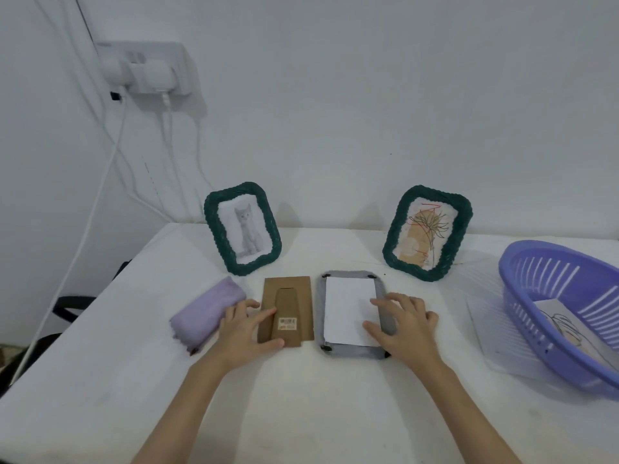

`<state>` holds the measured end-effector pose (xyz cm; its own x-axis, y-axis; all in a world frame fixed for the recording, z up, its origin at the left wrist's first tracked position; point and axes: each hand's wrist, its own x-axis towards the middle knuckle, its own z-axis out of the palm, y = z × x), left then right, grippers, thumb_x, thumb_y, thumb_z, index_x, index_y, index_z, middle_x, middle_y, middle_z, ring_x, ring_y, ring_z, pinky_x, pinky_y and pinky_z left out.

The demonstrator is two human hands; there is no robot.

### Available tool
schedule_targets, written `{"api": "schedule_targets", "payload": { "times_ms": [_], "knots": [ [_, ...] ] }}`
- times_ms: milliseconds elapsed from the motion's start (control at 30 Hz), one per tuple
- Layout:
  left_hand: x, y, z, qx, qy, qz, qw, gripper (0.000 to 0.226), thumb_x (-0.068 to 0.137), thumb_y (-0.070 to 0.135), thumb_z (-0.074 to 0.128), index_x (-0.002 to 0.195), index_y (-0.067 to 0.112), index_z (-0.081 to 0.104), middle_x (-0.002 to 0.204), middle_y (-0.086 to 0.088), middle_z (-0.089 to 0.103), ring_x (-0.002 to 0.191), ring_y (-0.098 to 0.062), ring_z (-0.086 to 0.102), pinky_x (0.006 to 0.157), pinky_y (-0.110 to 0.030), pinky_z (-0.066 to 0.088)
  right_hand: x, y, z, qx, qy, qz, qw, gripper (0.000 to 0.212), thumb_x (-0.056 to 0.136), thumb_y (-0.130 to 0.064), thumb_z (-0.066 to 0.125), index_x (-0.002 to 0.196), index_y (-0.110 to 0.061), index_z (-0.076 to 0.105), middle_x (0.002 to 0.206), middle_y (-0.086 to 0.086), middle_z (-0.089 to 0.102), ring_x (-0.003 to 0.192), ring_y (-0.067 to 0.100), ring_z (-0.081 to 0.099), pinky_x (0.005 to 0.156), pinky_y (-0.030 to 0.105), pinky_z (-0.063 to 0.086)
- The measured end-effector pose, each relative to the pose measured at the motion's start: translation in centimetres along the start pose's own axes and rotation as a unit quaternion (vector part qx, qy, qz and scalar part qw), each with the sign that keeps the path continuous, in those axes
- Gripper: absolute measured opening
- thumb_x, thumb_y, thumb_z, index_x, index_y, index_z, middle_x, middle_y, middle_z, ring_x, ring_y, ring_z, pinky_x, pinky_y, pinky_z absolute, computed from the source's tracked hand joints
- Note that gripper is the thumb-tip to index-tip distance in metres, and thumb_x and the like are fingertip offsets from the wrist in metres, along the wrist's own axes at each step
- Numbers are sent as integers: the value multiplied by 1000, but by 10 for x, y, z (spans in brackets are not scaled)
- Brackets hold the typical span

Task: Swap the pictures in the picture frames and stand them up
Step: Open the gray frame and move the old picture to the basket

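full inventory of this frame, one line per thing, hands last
standing picture frames: 2, dark green woven, back of table; cat picture left, plant drawing right
open frame: 1, grey, face down at centre, white sheet lying in it
backing board: 1, brown cardboard with stand flap and barcode sticker, left of the open frame
cloth: 1, lilac, folded, left of the backing board
basket: 1, purple plastic, right edge, holds a drawing
table: 1, white
wall socket: 1, white, upper left, plugs and cables hanging
left hand: fingers flat on the backing board
right hand: fingers spread on the white sheet and frame edge
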<state>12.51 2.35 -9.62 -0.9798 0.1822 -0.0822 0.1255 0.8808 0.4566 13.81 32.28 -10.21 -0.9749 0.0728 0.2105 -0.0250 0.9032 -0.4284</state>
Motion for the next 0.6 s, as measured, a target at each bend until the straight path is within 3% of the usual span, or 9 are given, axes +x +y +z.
{"api": "schedule_targets", "payload": {
  "times_ms": [67,133,300,433,600],
  "knots": [
    [5,9,3,-14,47,15,999,93,54,82,33,134,35,42,136,5,32,125,-17,23,103,-30,20,4,-5,-2,0,19,14,1000,61,70,-69,44,121,-37,55,115,-13,57,107,15,40,75,30,17],
    [13,31,7,-49,79,43,995,81,66,77,39,133,33,44,137,7,37,125,-14,25,100,-26,20,8,-9,-1,-8,-1,34,999,60,75,-66,53,126,-36,48,109,-13,58,104,15,41,75,31,19],
    [35,73,32,-39,8,63,997,69,82,60,52,140,28,31,144,7,34,134,-15,18,107,-32,18,18,-15,1,79,-32,80,993,63,72,-49,69,129,-37,43,104,-10,59,104,15,41,77,32,22],
    [38,76,41,-24,24,62,998,72,81,63,51,140,27,29,142,7,34,134,-16,18,107,-30,15,23,-12,0,164,-34,120,979,57,74,-40,71,125,-36,45,94,-9,61,107,17,46,77,33,22],
    [38,75,44,11,32,63,997,95,58,85,31,137,31,34,140,7,31,129,-15,17,104,-27,14,25,-14,3,68,-28,99,992,71,70,-55,68,131,-36,38,113,-11,55,112,18,41,82,35,25]
  ]
}}
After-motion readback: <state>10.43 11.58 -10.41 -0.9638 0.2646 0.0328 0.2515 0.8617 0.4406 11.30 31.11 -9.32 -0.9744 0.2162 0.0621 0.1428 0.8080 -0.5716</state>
